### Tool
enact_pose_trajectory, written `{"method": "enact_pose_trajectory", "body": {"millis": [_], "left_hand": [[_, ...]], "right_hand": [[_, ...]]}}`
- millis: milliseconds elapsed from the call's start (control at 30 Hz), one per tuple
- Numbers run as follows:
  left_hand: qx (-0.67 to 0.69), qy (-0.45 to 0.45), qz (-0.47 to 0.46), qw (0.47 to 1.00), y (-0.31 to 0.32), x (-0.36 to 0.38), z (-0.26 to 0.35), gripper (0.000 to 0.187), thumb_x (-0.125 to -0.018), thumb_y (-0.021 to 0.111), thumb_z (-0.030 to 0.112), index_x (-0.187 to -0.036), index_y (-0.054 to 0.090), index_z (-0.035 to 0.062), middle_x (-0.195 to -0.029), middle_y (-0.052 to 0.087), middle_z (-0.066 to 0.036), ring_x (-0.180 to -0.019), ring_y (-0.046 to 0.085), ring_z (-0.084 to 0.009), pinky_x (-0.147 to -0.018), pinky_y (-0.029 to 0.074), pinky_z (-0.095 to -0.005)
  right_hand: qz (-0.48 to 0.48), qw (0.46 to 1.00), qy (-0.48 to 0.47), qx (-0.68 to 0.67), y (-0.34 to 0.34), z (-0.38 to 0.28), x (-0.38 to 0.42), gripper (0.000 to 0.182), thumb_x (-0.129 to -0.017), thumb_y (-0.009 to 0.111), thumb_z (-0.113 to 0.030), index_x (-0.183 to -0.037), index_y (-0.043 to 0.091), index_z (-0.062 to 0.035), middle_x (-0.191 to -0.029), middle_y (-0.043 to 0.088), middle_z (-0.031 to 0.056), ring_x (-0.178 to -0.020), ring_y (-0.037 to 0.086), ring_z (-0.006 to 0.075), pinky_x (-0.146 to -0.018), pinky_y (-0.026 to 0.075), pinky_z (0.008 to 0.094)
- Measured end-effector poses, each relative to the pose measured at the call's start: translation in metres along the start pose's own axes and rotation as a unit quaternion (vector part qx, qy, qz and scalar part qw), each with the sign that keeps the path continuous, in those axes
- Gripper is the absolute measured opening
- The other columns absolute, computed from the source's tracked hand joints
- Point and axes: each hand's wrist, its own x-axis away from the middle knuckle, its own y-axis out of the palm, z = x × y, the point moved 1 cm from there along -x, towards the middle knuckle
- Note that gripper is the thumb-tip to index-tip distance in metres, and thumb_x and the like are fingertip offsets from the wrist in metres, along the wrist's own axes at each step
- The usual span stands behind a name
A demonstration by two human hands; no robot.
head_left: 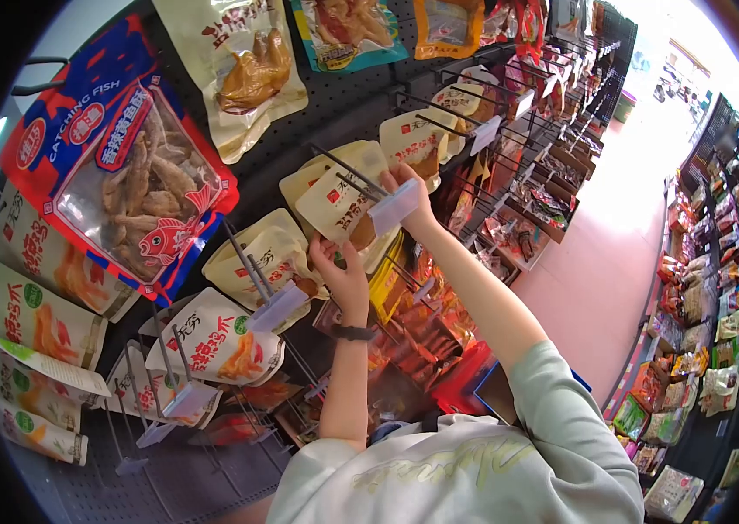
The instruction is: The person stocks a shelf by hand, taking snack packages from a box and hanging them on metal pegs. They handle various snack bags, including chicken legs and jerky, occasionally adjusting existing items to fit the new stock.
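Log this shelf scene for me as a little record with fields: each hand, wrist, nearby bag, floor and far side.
Left hand: fingers at the lower edge of a cream plastic packet with red print; grip unclear
Right hand: at the packet's right side, beside a pale translucent plastic tag holder; grip unclear
Left wrist: dark band
Upper left: large red-and-blue fish bag with clear window
Floor: pale pinkish aisle
Across aisle: dark shelving stocked with colourful packets

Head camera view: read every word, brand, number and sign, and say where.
"CATCHING FISH": blue-and-red bag
"香辣黄鱼酥": same bag
"无穷": lower white bag
Unclear or too small: white bag's pink lettering, cream packet, tags, shirt, far packets
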Motion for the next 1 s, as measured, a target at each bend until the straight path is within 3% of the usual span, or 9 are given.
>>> {"method": "enact_pose_trajectory", "body": {"millis": [67, 100, 267, 400, 433, 533, 900, 1000], "left_hand": [[-0.011, 0.004, -0.019, 1.0, -0.004, 0.003, -0.008, 0.03, -0.087, 0.055, 0.009, -0.113, 0.045, -0.0012, -0.101, 0.051, -0.011, -0.092, 0.05, -0.0186, -0.088, 0.039, -0.0334], [0.009, -0.038, -0.024, 0.999, -0.005, 0.003, -0.006, 0.021, -0.089, 0.053, 0.01, -0.105, 0.048, -0.0023, -0.098, 0.054, -0.01, -0.091, 0.052, -0.0161, -0.084, 0.041, -0.0304], [0.103, -0.017, -0.041, 0.994, 0.006, 0.001, 0.029, 0.02, -0.093, 0.048, 0.013, -0.106, 0.047, -0.003, -0.101, 0.056, -0.009, -0.091, 0.053, -0.0135, -0.082, 0.042, -0.0276], [0.116, 0.0, -0.048, 0.992, 0.007, 0.004, 0.035, 0.023, -0.094, 0.048, 0.013, -0.11, 0.046, -0.0037, -0.104, 0.056, -0.01, -0.094, 0.053, -0.0143, -0.084, 0.041, -0.0285], [0.117, 0.0, -0.045, 0.992, 0.007, 0.006, 0.036, 0.024, -0.094, 0.047, 0.013, -0.111, 0.045, -0.0038, -0.106, 0.056, -0.01, -0.095, 0.053, -0.0147, -0.085, 0.041, -0.0287], [0.117, 0.002, -0.043, 0.992, 0.008, 0.008, 0.037, 0.027, -0.094, 0.047, 0.013, -0.116, 0.045, -0.0041, -0.109, 0.056, -0.011, -0.098, 0.053, -0.0159, -0.087, 0.041, -0.0295], [0.106, -0.001, -0.041, 0.994, 0.004, 0.001, 0.037, 0.026, -0.094, 0.048, 0.015, -0.112, 0.047, -0.0033, -0.104, 0.057, -0.01, -0.093, 0.054, -0.0149, -0.083, 0.041, -0.0286], [0.111, -0.002, -0.053, 0.992, 0.003, 0.004, 0.04, 0.028, -0.094, 0.048, 0.011, -0.118, 0.046, -0.0022, -0.109, 0.056, -0.009, -0.095, 0.053, -0.0135, -0.085, 0.04, -0.0273]], "right_hand": [[0.007, 1.0, -0.017, 0.011, 0.0, 0.0, 0.002, 0.02, -0.09, 0.056, -0.022, -0.08, 0.052, -0.0046, -0.07, 0.048, -0.0049, -0.066, 0.042, 0.0039, -0.059, 0.036, 0.0208], [0.012, 1.0, -0.013, 0.009, 0.002, -0.003, 0.004, 0.021, -0.09, 0.057, -0.023, -0.08, 0.052, -0.0049, -0.069, 0.048, -0.005, -0.065, 0.042, 0.0038, -0.059, 0.036, 0.0208], [0.045, 0.998, 0.033, -0.04, 0.003, -0.012, 0.015, 0.021, -0.089, 0.057, -0.025, -0.08, 0.054, -0.0063, -0.068, 0.048, -0.005, -0.063, 0.044, 0.0043, -0.056, 0.037, 0.0222], [0.036, 0.998, 0.029, -0.039, -0.007, -0.002, 0.015, 0.014, -0.087, 0.058, -0.018, -0.085, 0.055, -0.0041, -0.076, 0.057, -0.0019, -0.071, 0.054, 0.0056, -0.065, 0.044, 0.0227], [0.072, 0.997, 0.016, -0.032, -0.006, -0.001, 0.017, 0.019, -0.089, 0.055, -0.016, -0.08, 0.055, 0.0013, -0.07, 0.053, -0.0022, -0.066, 0.046, 0.0045, -0.061, 0.039, 0.0217], [0.068, 0.997, 0.025, -0.026, -0.01, -0.004, 0.021, 0.019, -0.089, 0.056, -0.016, -0.08, 0.055, 0.0009, -0.067, 0.051, -0.0031, -0.065, 0.043, 0.0043, -0.059, 0.037, 0.0216], [0.053, 0.996, 0.066, -0.02, -0.011, -0.011, 0.021, 0.019, -0.089, 0.057, -0.018, -0.083, 0.058, 0.0001, -0.064, 0.05, -0.0038, -0.056, 0.043, 0.003, -0.05, 0.034, 0.0202], [0.057, 0.997, 0.054, -0.018, -0.011, -0.012, 0.022, 0.019, -0.089, 0.057, -0.018, -0.083, 0.058, -0.0005, -0.063, 0.05, -0.0043, -0.054, 0.042, 0.0026, -0.048, 0.032, 0.0201]]}}
